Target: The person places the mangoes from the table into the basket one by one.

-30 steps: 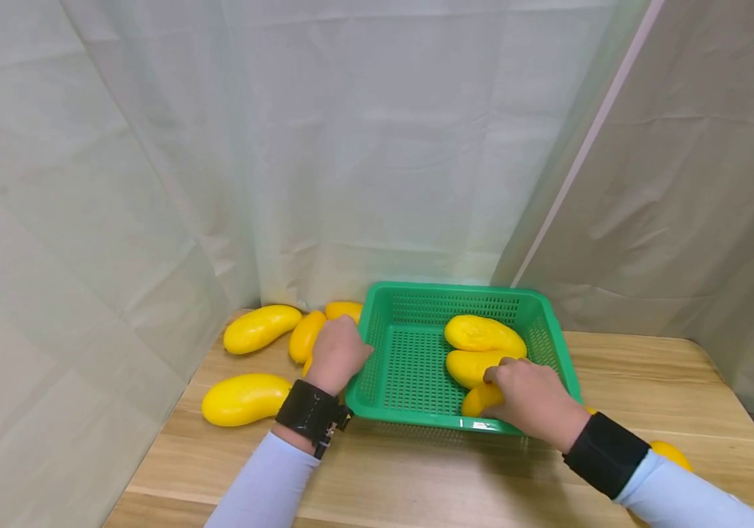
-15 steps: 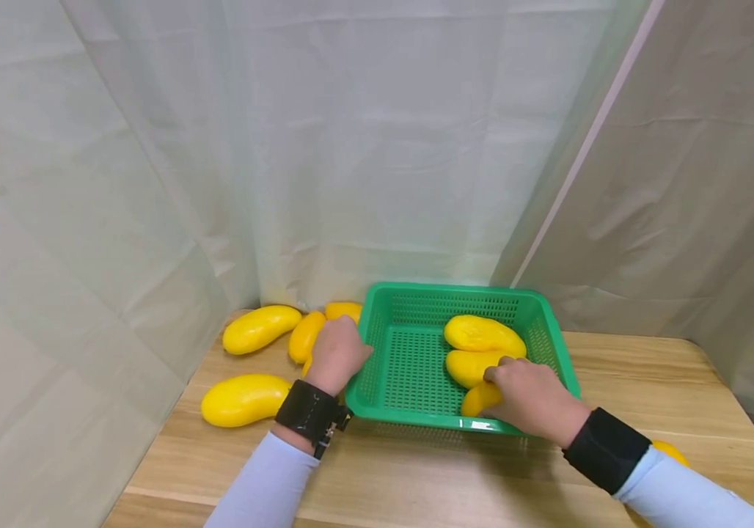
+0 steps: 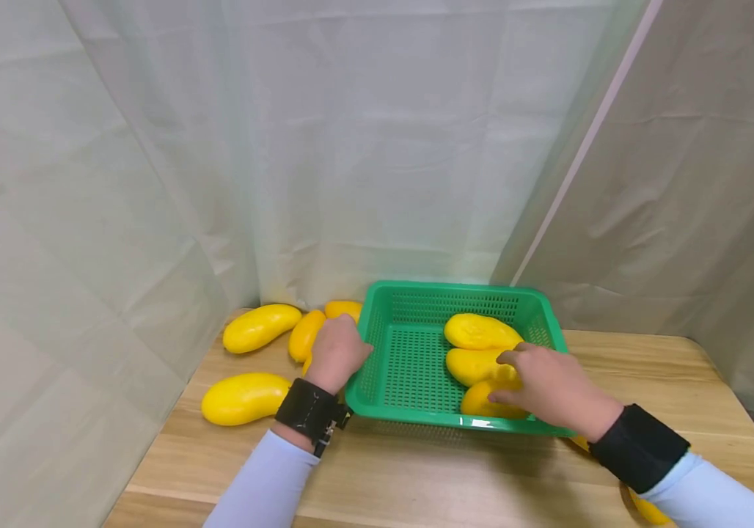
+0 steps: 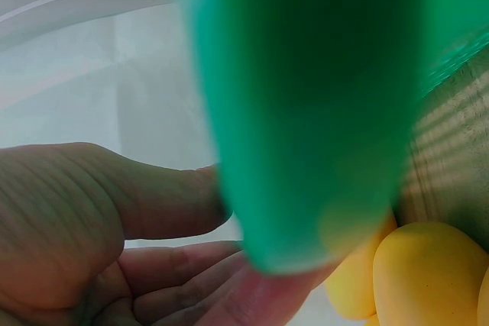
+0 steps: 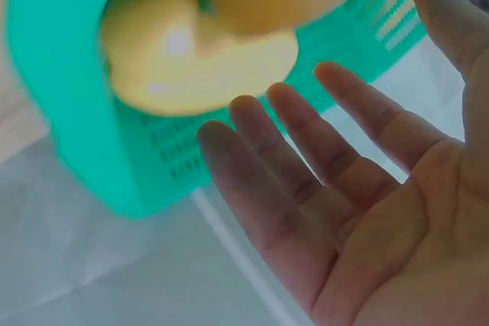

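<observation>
A green perforated plastic basket (image 3: 410, 418) stands on the wooden table. My left hand (image 3: 337, 355) grips its left rim, thumb on one side and fingers on the other, as the left wrist view shows. Three yellow mangoes lie along the basket's right half: a back one (image 3: 481, 331), a middle one (image 3: 471, 365) and a front one (image 3: 482, 400). Over the front mango and the right rim hovers my right hand (image 3: 551, 387), holding nothing. In the right wrist view its fingers (image 5: 294, 173) are spread and nearly straight, beside a mango (image 5: 191, 66) in the basket.
Left of the basket lie several more mangoes, among them one near the back (image 3: 261, 328) and one nearer me (image 3: 245, 400). Another mango (image 3: 649, 509) shows partly under my right forearm, and one (image 3: 580, 442) peeks out below the wrist. Pale curtains (image 3: 377, 147) enclose the table.
My right hand has let go of the front mango, opened its fingers and drawn back to the right. That mango now shows more fully. My left hand has stayed at the rim.
</observation>
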A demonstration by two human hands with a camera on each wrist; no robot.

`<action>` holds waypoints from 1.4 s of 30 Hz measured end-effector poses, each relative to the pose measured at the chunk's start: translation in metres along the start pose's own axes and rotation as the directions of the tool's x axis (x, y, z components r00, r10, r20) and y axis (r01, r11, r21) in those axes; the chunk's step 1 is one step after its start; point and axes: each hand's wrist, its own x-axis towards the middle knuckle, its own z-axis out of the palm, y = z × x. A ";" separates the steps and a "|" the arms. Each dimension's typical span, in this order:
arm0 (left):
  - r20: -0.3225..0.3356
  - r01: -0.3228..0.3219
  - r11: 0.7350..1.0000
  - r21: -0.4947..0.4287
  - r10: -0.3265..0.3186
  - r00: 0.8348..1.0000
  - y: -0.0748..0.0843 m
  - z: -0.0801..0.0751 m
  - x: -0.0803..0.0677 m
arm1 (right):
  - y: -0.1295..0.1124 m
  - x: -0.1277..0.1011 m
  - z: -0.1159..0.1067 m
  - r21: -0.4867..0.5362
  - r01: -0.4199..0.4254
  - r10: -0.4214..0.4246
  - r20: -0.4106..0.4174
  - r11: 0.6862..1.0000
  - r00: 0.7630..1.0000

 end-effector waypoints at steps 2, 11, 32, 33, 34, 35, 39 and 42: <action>0.005 0.006 1.000 -0.002 -0.006 1.000 0.000 0.000 0.000 | 0.005 -0.002 -0.009 0.009 -0.016 0.016 -0.003 1.000 1.000; 0.000 0.006 1.000 0.004 -0.006 1.000 0.002 -0.001 0.000 | 0.034 -0.016 -0.034 0.040 -0.071 0.074 -0.068 0.997 0.995; -0.007 -0.001 1.000 0.008 0.001 1.000 0.003 -0.002 -0.003 | 0.086 -0.045 -0.024 0.041 -0.193 0.193 0.023 0.980 0.981; -0.006 0.002 1.000 0.011 -0.002 1.000 0.003 -0.002 -0.003 | 0.087 -0.046 -0.023 0.036 -0.196 0.194 0.038 0.980 0.980; -0.005 0.004 1.000 0.012 -0.004 1.000 0.003 -0.002 -0.003 | 0.087 -0.046 -0.022 0.032 -0.194 0.192 0.053 0.981 0.980; -0.003 0.007 1.000 0.013 -0.007 1.000 0.004 -0.002 -0.003 | 0.088 -0.047 -0.020 0.027 -0.193 0.191 0.069 0.981 0.979; -0.001 0.011 1.000 0.017 -0.011 1.000 0.004 -0.002 -0.003 | 0.090 -0.050 -0.012 0.041 -0.204 0.195 0.162 0.978 0.967; -0.008 0.005 1.000 0.021 -0.005 1.000 0.004 -0.002 -0.003 | 0.090 -0.051 -0.006 0.073 -0.218 0.196 0.236 0.973 0.952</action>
